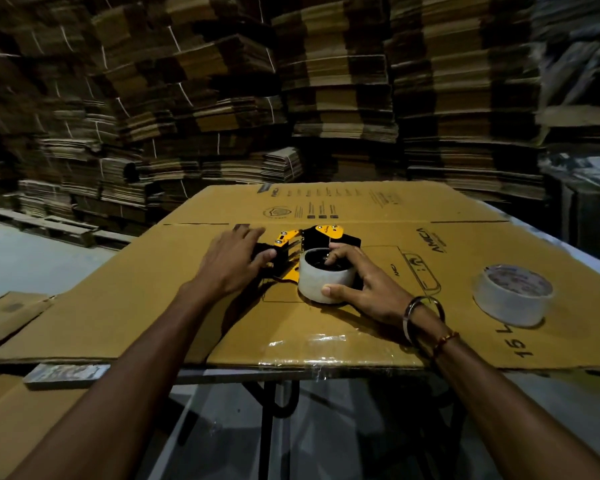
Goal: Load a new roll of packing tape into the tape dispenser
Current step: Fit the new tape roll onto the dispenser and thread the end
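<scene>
A black and yellow tape dispenser (pixel 317 237) lies flat on a big sheet of cardboard (pixel 465 254). A roll of packing tape (pixel 321 278) sits on the dispenser's hub, near its right half. My right hand (pixel 357 282) grips this roll: thumb on its front wall, fingers over the top and into its core. My left hand (pixel 236 261) closes on the dispenser's black handle at the left. A second tape roll (pixel 511 294) stands alone on the cardboard to the right.
The cardboard covers a folding table whose legs (pixel 267 420) show below the front edge. More flat cardboard (pixel 11 317) lies at the left. Tall stacks of flattened boxes (pixel 326 81) fill the background.
</scene>
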A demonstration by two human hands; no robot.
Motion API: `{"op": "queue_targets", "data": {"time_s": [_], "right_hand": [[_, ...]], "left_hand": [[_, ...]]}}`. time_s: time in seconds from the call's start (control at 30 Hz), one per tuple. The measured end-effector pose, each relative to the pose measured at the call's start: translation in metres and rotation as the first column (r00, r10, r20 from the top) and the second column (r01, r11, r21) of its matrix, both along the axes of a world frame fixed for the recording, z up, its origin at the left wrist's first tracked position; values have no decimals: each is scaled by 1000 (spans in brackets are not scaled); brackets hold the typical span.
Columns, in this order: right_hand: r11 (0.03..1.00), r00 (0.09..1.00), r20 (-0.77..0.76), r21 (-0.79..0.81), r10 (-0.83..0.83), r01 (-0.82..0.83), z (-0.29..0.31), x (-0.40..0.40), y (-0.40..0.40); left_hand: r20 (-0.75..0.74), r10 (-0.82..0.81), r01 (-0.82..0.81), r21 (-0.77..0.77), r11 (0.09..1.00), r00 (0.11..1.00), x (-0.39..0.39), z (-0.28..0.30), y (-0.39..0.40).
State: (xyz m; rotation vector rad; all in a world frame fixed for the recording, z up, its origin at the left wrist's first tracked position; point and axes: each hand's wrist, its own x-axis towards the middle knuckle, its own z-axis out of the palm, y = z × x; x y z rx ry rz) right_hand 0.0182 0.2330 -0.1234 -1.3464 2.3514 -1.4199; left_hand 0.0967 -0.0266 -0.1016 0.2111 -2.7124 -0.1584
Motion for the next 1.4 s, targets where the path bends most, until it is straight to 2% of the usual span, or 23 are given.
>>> {"op": "queue_targets", "data": {"time_s": [0.07, 0.2, 0.27, 0.37, 0.53, 0.6, 0.73, 0.87, 0.97, 1.17, 1.3, 1.33, 1.4], "right_hand": [[1000, 1000, 1, -13, -18, 18, 0, 0, 0], [995, 994, 36, -22, -100, 100, -3, -2, 5], [992, 992, 32, -27, -124, 125, -4, -1, 7], [984, 985, -14, -41, -173, 172, -3, 2, 7], [965, 962, -85, -50, -261, 257, 1, 2, 4], [962, 958, -88, -56, -273, 269, 3, 1, 5], [971, 965, -106, -12, -240, 240, 13, -4, 5], [965, 969, -32, 92, -243, 245, 29, -7, 7], [956, 974, -68, 186, -216, 225, 39, -12, 9], [935, 994, -19, 338, -106, 106, 58, -28, 7], [931, 998, 44, 365, -48, 29, 62, -38, 5], [933, 998, 57, 361, -36, 13, 62, -40, 4], [939, 998, 68, 343, -15, -9, 61, -41, 4]], "left_hand": [[29, -3, 3, -25, 1000, 1000, 4, -6, -2], [-83, 4, -14, -123, 992, 997, 23, -4, 5], [-94, 0, -10, -109, 994, 996, 34, 1, 12], [-64, -17, 17, 2, 1000, 998, 51, 11, 26], [166, -94, 45, 273, 961, 982, 76, 30, 59], [167, -189, 111, 391, 914, 968, 83, 29, 76], [54, -287, 196, 610, 768, 956, 92, 15, 109], [-11, -237, 200, 576, 792, 972, 89, -1, 138], [-55, -200, 193, 598, 778, 978, 83, -9, 154], [-79, -110, 134, 453, 882, 991, 76, -1, 183], [28, -237, 209, 375, 903, 971, 74, 13, 182], [10, -279, 255, 377, 891, 960, 74, 22, 178], [-115, -306, 326, 389, 862, 945, 69, 41, 162]]}}
